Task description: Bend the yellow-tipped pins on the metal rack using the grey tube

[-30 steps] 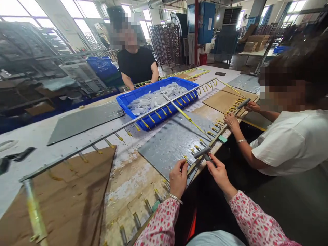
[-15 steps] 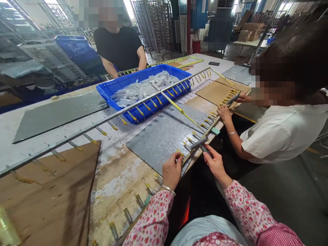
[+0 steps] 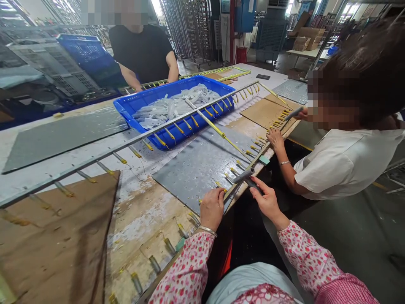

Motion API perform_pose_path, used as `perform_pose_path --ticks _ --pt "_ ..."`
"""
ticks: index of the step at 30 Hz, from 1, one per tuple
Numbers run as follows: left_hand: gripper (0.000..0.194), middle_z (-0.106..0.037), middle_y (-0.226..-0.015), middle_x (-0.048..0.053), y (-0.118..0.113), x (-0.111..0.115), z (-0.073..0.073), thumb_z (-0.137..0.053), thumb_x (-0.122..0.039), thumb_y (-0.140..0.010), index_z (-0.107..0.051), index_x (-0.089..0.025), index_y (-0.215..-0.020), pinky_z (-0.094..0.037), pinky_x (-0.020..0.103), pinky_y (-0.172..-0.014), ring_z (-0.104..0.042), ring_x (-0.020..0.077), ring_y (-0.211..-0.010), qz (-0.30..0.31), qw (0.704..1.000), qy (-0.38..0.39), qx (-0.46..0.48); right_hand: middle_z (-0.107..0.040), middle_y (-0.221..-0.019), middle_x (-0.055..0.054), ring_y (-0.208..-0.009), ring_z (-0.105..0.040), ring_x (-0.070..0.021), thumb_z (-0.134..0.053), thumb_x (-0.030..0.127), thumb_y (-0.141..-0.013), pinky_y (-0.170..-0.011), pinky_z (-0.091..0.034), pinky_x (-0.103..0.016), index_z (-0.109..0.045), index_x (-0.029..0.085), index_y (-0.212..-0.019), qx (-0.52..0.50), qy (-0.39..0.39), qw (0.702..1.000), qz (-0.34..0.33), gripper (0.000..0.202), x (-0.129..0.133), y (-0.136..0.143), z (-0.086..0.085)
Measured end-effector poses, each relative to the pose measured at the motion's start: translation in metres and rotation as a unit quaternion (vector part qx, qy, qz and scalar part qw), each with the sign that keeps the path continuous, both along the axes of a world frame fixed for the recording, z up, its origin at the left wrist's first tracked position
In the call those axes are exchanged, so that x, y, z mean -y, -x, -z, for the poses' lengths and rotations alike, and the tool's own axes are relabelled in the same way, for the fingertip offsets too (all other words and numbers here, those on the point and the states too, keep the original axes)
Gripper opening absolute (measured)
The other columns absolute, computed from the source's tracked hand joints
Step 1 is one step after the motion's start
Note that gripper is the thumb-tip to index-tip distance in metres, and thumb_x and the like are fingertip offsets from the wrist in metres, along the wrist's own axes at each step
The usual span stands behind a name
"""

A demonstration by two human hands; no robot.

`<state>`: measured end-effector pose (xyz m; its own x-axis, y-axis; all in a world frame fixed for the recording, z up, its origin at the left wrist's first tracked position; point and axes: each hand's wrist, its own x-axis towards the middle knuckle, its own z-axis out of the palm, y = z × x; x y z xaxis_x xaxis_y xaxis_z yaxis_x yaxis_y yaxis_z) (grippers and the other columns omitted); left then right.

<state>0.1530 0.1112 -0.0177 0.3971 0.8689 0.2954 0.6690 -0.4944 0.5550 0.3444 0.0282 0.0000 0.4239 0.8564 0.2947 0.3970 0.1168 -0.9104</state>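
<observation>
My right hand [image 3: 267, 200] is closed round the dark handle of a hammer [image 3: 243, 175] with a grey, pipe-like head. The head rests at or just over the near bar [image 3: 230, 195] of a long metal rack. My left hand [image 3: 212, 207] pinches a small yellow-tipped peg [image 3: 222, 190] on that bar, just left of the hammer head; my fingers hide most of it. Similar pegs with thin wire hooks line the bar on both sides, such as a grey peg [image 3: 154, 264] near my left sleeve. The rack's far bar [image 3: 152, 136] carries more of them.
A blue crate [image 3: 126, 112] full of whitish translucent pieces stands behind the far bar. Grey sheet [image 3: 177, 169] and brown board [image 3: 63, 236] lie on the table. At right a co-worker's hand [image 3: 276, 139] works on the same bar; another person [image 3: 142, 55] stands across the table.
My view has shifted slightly, so the table and crate sit a little further left. Both my hands keep nearly the same places. The co-worker's tool at right has lifted and tilted.
</observation>
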Motion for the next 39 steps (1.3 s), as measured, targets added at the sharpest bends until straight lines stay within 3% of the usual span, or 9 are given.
perform_pose_path --ticks 4,7,11,18,23,26,33,36,39 --pt "0.026 -0.070 -0.092 0.007 -0.001 0.000 0.002 -0.043 -0.028 -0.097 -0.068 -0.020 -0.099 -0.049 0.034 -0.080 -0.063 0.0221 -0.087 -0.007 1.000 -0.007 -0.009 -0.072 -0.107 -0.009 -0.091 -0.068 -0.0225 -0.058 0.039 -0.092 -0.085 -0.056 -0.037 -0.066 0.021 -0.124 0.090 -0.063 0.994 0.016 0.037 0.006 -0.003 -0.010" --pt "0.026 -0.069 -0.091 0.007 -0.001 0.000 0.003 -0.043 -0.027 -0.097 -0.068 -0.020 -0.099 -0.049 0.034 -0.080 -0.062 0.0225 -0.087 -0.007 1.000 -0.008 -0.018 -0.072 -0.089 -0.008 -0.078 -0.067 -0.0197 -0.055 0.035 -0.095 -0.073 -0.056 -0.032 -0.067 0.021 -0.123 0.172 -0.084 0.981 -0.019 0.034 0.009 -0.005 -0.006" --pt "0.025 -0.069 -0.092 0.007 -0.002 0.001 0.002 -0.043 -0.026 -0.097 -0.067 -0.020 -0.098 -0.049 0.035 -0.080 -0.062 0.0226 -0.087 -0.008 1.000 -0.005 -0.014 -0.068 -0.079 -0.005 -0.066 -0.062 -0.0152 -0.050 0.035 -0.098 -0.064 -0.052 -0.025 -0.063 0.023 -0.130 0.250 0.000 0.962 -0.111 0.037 0.012 -0.007 0.002" --pt "0.022 -0.068 -0.093 0.008 -0.001 0.003 0.003 -0.043 -0.026 -0.097 -0.063 -0.018 -0.102 -0.050 0.034 -0.079 -0.063 0.0220 -0.088 -0.038 0.999 -0.007 0.030 -0.073 -0.101 -0.008 -0.087 -0.070 -0.0225 -0.055 0.035 -0.094 -0.078 -0.058 -0.035 -0.067 0.021 -0.124 0.147 -0.087 0.985 -0.030 0.035 0.005 -0.005 -0.022" --pt "0.025 -0.063 -0.099 0.011 0.002 0.004 0.010 -0.046 -0.029 -0.094 -0.054 -0.014 -0.112 -0.051 0.040 -0.082 -0.061 0.0248 -0.092 -0.125 0.988 -0.016 0.083 -0.070 -0.119 -0.008 -0.106 -0.067 -0.0254 -0.057 0.036 -0.093 -0.091 -0.055 -0.037 -0.064 0.022 -0.127 0.100 -0.061 0.993 -0.030 0.038 -0.031 0.005 -0.021" --pt "0.032 -0.057 -0.109 0.014 0.004 0.004 0.010 -0.047 -0.028 -0.091 -0.048 -0.012 -0.119 -0.050 0.046 -0.090 -0.056 0.0281 -0.104 -0.154 0.981 -0.059 0.104 -0.068 -0.123 -0.008 -0.101 -0.069 -0.0246 -0.053 0.033 -0.093 -0.083 -0.057 -0.035 -0.060 0.023 -0.132 0.109 -0.015 0.993 -0.045 0.042 -0.067 0.015 -0.012" --pt "0.033 -0.053 -0.120 0.014 0.007 0.007 0.011 -0.046 -0.019 -0.090 -0.051 -0.015 -0.122 -0.046 0.049 -0.097 -0.051 0.0291 -0.115 -0.158 0.977 -0.135 0.055 -0.070 -0.116 -0.008 -0.101 -0.067 -0.0239 -0.049 0.022 -0.094 -0.087 -0.052 -0.034 -0.051 0.027 -0.141 0.289 0.032 0.951 -0.108 0.047 -0.149 0.037 0.003" --pt "0.034 -0.055 -0.125 0.013 0.007 0.008 0.023 -0.047 -0.016 -0.089 -0.056 -0.018 -0.122 -0.044 0.048 -0.098 -0.051 0.0292 -0.118 -0.150 0.975 -0.165 0.020 -0.071 -0.107 -0.008 -0.093 -0.068 -0.0234 -0.050 0.021 -0.094 -0.080 -0.051 -0.031 -0.048 0.027 -0.143 0.338 0.080 0.925 -0.152 0.050 -0.164 0.039 0.015" --pt "0.035 -0.065 -0.112 0.010 0.006 0.006 0.031 -0.048 -0.010 -0.086 -0.063 -0.022 -0.115 -0.046 0.044 -0.091 -0.057 0.0283 -0.108 -0.136 0.974 -0.177 -0.020 -0.070 -0.110 -0.008 -0.097 -0.067 -0.0239 -0.051 0.020 -0.092 -0.081 -0.049 -0.030 -0.047 0.027 -0.144 0.332 0.083 0.923 -0.177 0.052 -0.166 0.039 0.027"
